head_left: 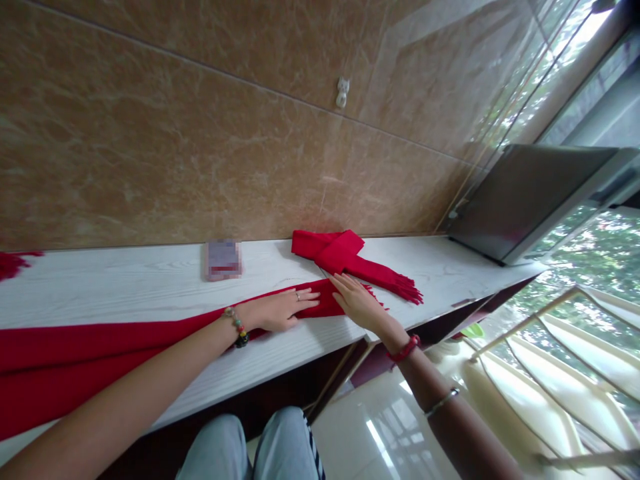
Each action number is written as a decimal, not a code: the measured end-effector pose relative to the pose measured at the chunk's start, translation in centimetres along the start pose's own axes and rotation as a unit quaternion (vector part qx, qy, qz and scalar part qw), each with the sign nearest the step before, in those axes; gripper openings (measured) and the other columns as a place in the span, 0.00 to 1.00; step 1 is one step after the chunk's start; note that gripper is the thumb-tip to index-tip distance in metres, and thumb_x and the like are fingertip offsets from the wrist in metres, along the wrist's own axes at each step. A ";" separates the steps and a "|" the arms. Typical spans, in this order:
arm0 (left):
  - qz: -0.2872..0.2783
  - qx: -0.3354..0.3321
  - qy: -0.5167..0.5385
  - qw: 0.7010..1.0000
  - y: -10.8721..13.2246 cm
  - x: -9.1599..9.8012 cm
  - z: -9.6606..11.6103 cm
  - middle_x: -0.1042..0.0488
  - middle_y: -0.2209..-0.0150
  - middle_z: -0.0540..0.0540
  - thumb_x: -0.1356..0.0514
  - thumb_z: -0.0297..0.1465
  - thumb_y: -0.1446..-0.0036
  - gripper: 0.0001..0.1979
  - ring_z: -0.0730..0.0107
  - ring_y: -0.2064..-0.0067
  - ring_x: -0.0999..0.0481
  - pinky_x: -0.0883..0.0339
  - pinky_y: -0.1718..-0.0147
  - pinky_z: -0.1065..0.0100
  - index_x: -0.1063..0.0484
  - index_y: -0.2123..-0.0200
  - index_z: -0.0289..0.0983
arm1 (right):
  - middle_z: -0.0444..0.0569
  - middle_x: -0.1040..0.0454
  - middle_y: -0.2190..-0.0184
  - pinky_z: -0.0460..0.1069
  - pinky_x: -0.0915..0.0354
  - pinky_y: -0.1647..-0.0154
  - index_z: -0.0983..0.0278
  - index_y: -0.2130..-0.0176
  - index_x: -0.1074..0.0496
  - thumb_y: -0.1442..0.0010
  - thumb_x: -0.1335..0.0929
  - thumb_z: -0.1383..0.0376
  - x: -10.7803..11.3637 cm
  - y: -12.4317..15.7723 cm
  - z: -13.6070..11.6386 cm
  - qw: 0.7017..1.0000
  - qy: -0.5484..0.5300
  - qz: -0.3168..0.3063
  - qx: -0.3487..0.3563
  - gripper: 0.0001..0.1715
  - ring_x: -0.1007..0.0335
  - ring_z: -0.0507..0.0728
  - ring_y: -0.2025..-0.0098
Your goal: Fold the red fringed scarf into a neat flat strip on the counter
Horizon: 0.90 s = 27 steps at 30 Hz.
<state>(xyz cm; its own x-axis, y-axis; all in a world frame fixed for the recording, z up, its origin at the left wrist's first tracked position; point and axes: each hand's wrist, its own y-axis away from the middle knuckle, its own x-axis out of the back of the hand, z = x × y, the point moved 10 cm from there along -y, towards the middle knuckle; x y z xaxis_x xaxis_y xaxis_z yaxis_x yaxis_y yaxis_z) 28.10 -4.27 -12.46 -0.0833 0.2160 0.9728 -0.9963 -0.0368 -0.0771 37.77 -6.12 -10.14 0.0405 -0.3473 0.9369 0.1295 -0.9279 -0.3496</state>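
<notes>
A long red scarf [125, 333] lies stretched along the white wood-grain counter [125, 283], narrowing toward its fringed end on the right. My left hand [277, 311] rests flat on this scarf, fingers stretched out toward the fringe. Close to the fringed end, my right hand [357, 303] lies palm down on the cloth with its fingers extended. Part of the fringe is hidden behind that hand. Just beyond it, a second red scarf [340, 252] is folded over itself, its fringed tail pointing right. Neither hand grips anything.
A small blurred rectangular item [223, 260] sits by the brown tiled wall [200, 147]. More red fringe [17, 265] shows at the far left. A dark grey appliance [530, 193] stands at the counter's right end. A pale shelf rack [540, 380] is at lower right.
</notes>
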 end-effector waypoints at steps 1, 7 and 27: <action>-0.003 0.006 0.029 1.000 0.0 0.2 -0.2 0.50 0.38 0.47 0.51 0.24 0.44 0.26 0.68 0.37 0.55 0.58 0.41 0.66 0.46 0.41 0.38 | 0.59 0.42 0.43 0.59 0.47 0.43 0.70 0.43 0.42 0.37 0.45 0.63 -0.9 -0.1 0.1 1.000 -0.004 -0.012 -0.003 0.25 0.50 0.61 0.40; -0.021 0.033 0.113 0.993 0.2 0.3 -1.2 0.52 0.38 0.50 0.65 0.30 0.35 0.22 0.71 0.38 0.52 0.57 0.42 0.65 0.45 0.42 0.43 | 0.58 0.48 0.40 0.59 0.48 0.43 0.67 0.40 0.47 0.36 0.47 0.62 -3.4 0.7 1.0 0.999 -0.024 -0.019 0.013 0.27 0.56 0.59 0.38; 0.007 0.234 -0.051 0.971 19.6 2.3 -3.3 0.46 0.40 0.46 0.49 0.41 0.42 0.24 0.61 0.42 0.42 0.50 0.45 0.63 0.44 0.42 0.45 | 0.54 0.44 0.41 0.62 0.50 0.44 0.64 0.42 0.44 0.36 0.46 0.62 -3.6 -3.2 -8.0 0.995 0.013 -0.053 0.089 0.25 0.53 0.61 0.39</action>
<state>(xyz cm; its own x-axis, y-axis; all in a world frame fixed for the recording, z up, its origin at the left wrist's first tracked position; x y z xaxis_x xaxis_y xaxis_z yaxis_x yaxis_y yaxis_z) 8.34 -1.26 -12.44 -0.0698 0.1153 0.9909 -0.8752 -0.4836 -0.0054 29.27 -2.97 -12.45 -0.0090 -0.2546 0.9670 0.3046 -0.9218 -0.2399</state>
